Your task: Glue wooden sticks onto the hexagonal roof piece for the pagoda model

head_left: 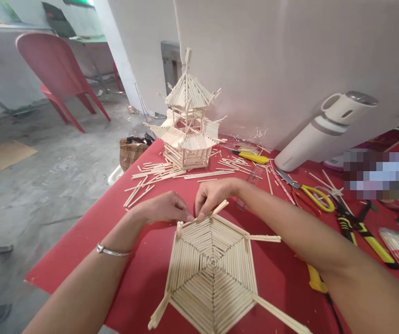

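Note:
A hexagonal panel of wooden sticks [188,260], laid in rings around its centre, rests on the red tabletop in front of me. Bundled sticks [272,310] stick out from its corners. At its far edge, my left hand [167,207] is closed, thumb and finger pinched on a thin wooden stick [196,219] lying along that edge. My right hand [215,195] pinches right beside it, beside the far corner's bundle. The fingers hide most of the pinched stick. A silver bangle [114,252] circles my left wrist.
A stick-built pagoda [188,125] stands behind, with loose sticks [150,178] around its base. To the right are a yellow cutter [251,157], scissors [310,191], pliers [362,227], a white flask [313,132] and a yellow-handled corded tool [316,279]. A red chair [55,65] stands beyond.

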### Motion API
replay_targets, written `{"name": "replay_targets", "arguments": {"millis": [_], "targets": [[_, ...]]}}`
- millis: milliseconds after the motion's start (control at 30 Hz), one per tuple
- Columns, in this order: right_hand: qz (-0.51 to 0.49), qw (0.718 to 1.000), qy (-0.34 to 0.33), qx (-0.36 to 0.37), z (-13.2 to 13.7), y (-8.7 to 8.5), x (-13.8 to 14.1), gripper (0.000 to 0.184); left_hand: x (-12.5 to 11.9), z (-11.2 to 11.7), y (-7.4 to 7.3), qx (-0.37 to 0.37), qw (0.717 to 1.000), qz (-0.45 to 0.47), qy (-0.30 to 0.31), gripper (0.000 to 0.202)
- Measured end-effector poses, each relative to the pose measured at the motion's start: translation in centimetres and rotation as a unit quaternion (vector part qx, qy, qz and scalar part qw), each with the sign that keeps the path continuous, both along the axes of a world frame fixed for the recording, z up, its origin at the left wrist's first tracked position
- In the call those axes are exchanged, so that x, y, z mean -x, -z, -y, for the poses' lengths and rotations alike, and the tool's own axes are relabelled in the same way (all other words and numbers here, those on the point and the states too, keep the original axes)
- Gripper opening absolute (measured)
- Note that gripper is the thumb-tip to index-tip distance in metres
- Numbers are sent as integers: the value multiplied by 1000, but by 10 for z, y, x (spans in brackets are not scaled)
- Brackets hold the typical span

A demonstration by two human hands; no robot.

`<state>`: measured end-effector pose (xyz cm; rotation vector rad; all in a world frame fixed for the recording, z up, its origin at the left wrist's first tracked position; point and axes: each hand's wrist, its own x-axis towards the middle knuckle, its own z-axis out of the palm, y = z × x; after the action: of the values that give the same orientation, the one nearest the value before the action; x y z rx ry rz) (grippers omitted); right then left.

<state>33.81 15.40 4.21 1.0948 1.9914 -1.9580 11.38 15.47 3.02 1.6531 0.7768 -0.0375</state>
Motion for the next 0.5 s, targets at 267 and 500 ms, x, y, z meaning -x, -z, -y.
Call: {"name": "replay_targets", "arguments": {"millis": [267, 500], "targets": [[6, 1000, -6, -5, 1, 6, 1, 47, -5, 5, -11, 3, 999, -39, 3, 18], [7, 1000, -19, -13, 0, 5, 2, 45, -5, 4, -7, -2, 999, -29, 14, 16]]}}
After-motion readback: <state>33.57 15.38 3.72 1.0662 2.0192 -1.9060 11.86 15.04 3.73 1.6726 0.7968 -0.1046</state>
